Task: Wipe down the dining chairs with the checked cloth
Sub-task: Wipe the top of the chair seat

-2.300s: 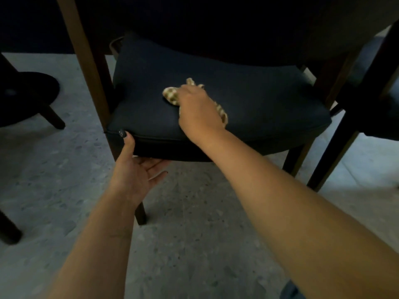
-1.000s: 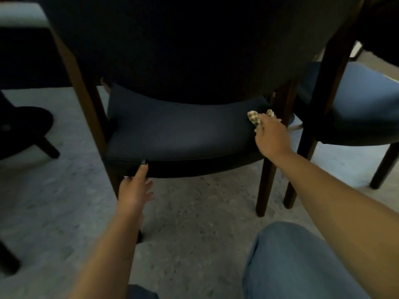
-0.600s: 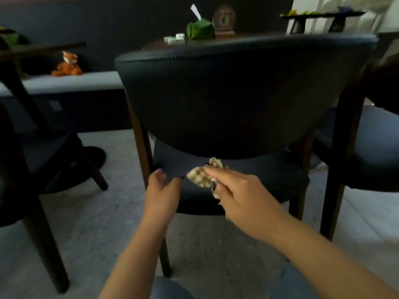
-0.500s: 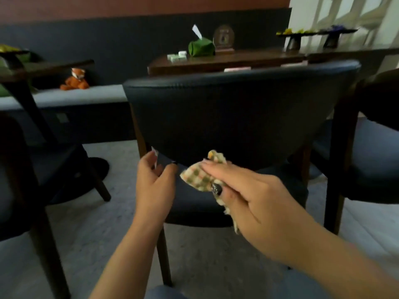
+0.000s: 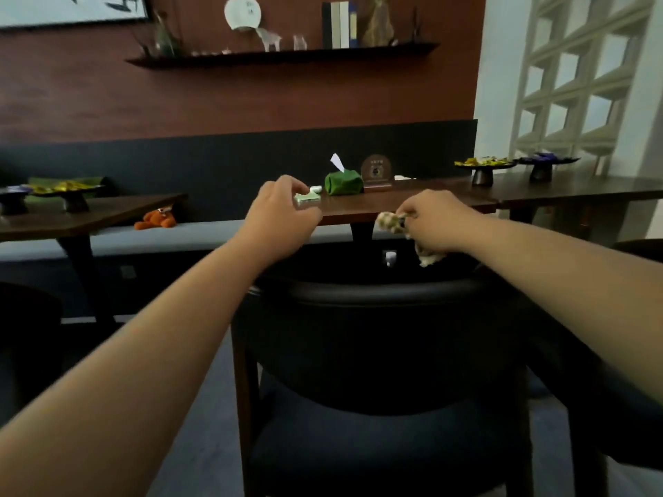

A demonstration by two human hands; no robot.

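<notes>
Head view: our right hand [image 5: 436, 224] is pinching the checked cloth [image 5: 391, 221] above the chair backrest [image 5: 376, 292], and our left hand [image 5: 283, 213] is hovering loosely curled, holding nothing. We are judging the bunched, dangling cloth liable to slip or wipe poorly.

The right hand [image 5: 436, 224] hides most of the checked cloth [image 5: 391, 222] (bunched).

Both arms reached forward above the curved back of a dark upholstered dining chair with brown wooden legs [image 5: 376, 328]. The right hand [image 5: 436, 224] pinched a crumpled beige-and-green checked cloth [image 5: 391, 221], which bunched at its fingers [image 5: 412, 212] and hung below the palm. The left hand [image 5: 281, 218] held nothing, its fingers [image 5: 297, 186] loosely curled. Just beyond those fingers, on the dark wooden worktop [image 5: 423, 200], lay a small pale green box [image 5: 307, 198], with a green fabric tissue holder [image 5: 342, 181] beside it.
</notes>
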